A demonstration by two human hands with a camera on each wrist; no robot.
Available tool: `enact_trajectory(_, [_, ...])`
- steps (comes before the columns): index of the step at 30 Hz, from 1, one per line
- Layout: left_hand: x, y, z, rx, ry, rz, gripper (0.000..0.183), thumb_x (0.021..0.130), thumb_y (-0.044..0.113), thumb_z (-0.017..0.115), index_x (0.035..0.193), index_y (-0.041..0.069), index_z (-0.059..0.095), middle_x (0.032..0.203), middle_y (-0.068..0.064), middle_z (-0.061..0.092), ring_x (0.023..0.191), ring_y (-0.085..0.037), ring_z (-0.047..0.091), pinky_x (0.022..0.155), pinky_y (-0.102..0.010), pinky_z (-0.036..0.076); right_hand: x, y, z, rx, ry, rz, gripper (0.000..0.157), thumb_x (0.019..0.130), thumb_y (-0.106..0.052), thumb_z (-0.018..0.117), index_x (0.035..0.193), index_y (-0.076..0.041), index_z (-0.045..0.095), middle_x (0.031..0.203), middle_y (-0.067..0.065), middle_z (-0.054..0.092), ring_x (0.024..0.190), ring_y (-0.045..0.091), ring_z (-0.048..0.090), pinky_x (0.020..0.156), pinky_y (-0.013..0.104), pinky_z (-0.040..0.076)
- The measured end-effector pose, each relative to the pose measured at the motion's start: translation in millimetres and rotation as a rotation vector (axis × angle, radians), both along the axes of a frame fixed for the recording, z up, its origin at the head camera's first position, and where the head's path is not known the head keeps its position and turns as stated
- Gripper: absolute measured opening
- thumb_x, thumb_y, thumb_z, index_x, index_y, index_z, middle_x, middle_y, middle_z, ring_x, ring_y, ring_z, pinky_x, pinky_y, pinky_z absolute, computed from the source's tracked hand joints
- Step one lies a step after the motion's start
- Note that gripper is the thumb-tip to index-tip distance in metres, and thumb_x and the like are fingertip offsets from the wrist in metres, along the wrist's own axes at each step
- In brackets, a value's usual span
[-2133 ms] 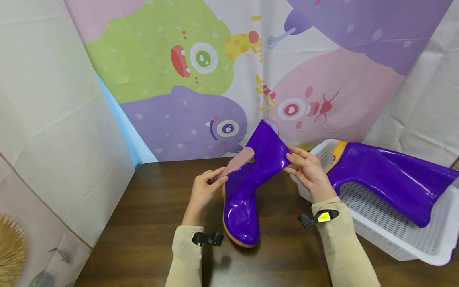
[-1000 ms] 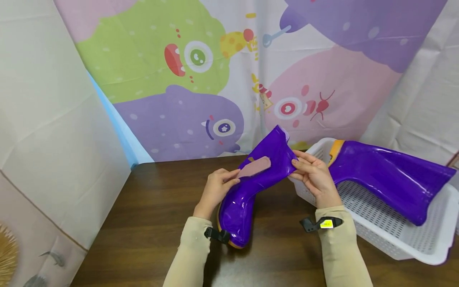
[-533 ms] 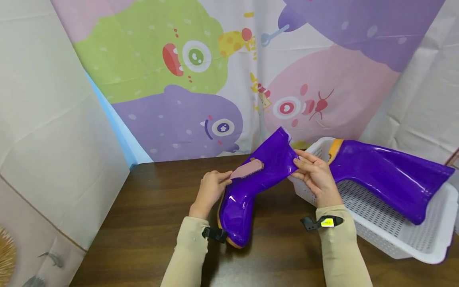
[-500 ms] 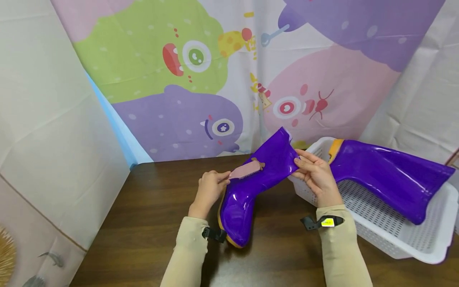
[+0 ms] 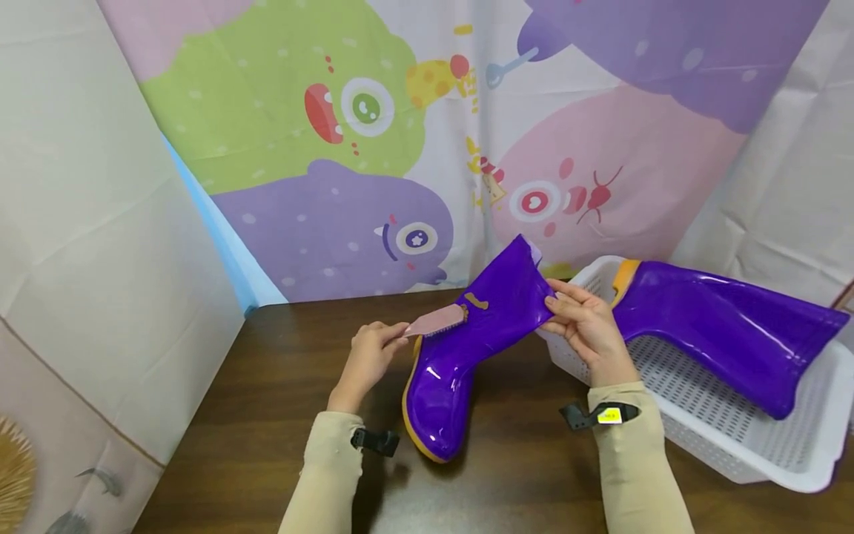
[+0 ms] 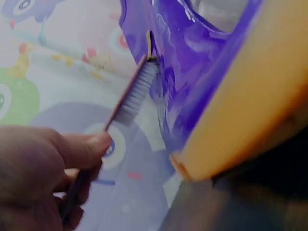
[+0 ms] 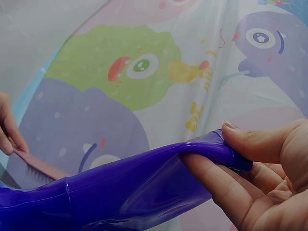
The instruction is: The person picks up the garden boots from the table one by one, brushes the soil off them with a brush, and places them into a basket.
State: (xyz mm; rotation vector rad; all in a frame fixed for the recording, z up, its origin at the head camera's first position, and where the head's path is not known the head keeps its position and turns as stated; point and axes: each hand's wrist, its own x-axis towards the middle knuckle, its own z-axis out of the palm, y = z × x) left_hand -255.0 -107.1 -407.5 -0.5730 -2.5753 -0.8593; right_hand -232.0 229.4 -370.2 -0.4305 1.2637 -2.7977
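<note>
A glossy purple rain boot (image 5: 494, 311) with a yellow-orange sole stands tilted on the table, its shaft leaning right. My right hand (image 5: 587, 330) pinches the shaft's top edge between thumb and fingers. In my left hand (image 5: 367, 360) is a pink scrubbing brush (image 5: 437, 320), gripped by its handle. White bristles show in the left wrist view, and the brush's tip is stained brown beside the boot's shaft. A brownish-yellow smear (image 5: 477, 301) lies on the shaft just beyond the tip.
A white perforated plastic basket (image 5: 747, 463) stands at the right, with a second purple boot (image 5: 720, 319) lying across it. Behind the dark wooden table (image 5: 267, 415) hangs a cartoon-printed cloth (image 5: 373, 222).
My left hand has drawn the brush down and left along the shaft, uncovering the brown smear. The right hand keeps its pinch on the boot's top, and the shaft leans further right than at first.
</note>
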Motion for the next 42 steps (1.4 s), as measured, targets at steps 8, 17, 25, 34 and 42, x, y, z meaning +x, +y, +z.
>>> enact_trajectory(8, [-6.4,-14,-3.1,0.215,0.025,-0.109,0.026,0.082,0.011,0.067,0.108,0.007,0.069,0.084,-0.007,0.065,0.080,-0.022,0.056,0.072,-0.036,0.043,1.1,-2,0.8,0.015,0.027,0.013,0.032,0.090,0.014,0.043,0.106,-0.001,0.066,0.096,0.014,0.067,0.081,0.026,0.066,0.064,0.037,0.052])
enact_trajectory(17, [-10.9,11,10.9,0.332,-0.082,-0.221,0.027,0.083,0.012,0.067,0.110,0.008,0.068,0.089,-0.006,0.066,0.085,-0.017,0.058,0.075,-0.031,0.046,2.2,-5,2.6,0.006,0.038,0.024,0.031,0.089,0.014,0.044,0.105,-0.001,0.066,0.095,0.014,0.068,0.081,0.026,0.066,0.064,0.037,0.052])
enact_trajectory(25, [-12.3,42,9.5,0.285,-0.182,-0.226,0.029,0.083,0.016,0.067,0.111,0.010,0.068,0.093,-0.007,0.068,0.087,-0.018,0.060,0.076,-0.031,0.046,2.1,-6,3.0,0.000,0.033,0.015,0.033,0.089,0.015,0.042,0.105,-0.001,0.066,0.095,0.015,0.068,0.081,0.026,0.066,0.063,0.037,0.052])
enact_trajectory(34, [-19.0,45,-1.7,0.161,-0.111,-0.175,0.029,0.080,0.015,0.070,0.109,0.008,0.069,0.091,-0.009,0.068,0.085,-0.022,0.061,0.076,-0.035,0.046,1.5,-2,-0.4,0.008,-0.008,-0.033,0.030,0.089,0.013,0.046,0.104,-0.002,0.067,0.094,0.014,0.068,0.081,0.025,0.066,0.063,0.036,0.053])
enact_trajectory(42, [-16.3,53,7.6,-0.091,0.043,-0.098,0.029,0.081,0.017,0.069,0.109,0.012,0.069,0.080,-0.003,0.060,0.079,-0.024,0.048,0.073,-0.041,0.031,-2.0,1,-2.3,0.012,-0.028,-0.050,0.027,0.088,0.011,0.049,0.105,-0.003,0.067,0.094,0.013,0.068,0.081,0.025,0.066,0.063,0.035,0.052])
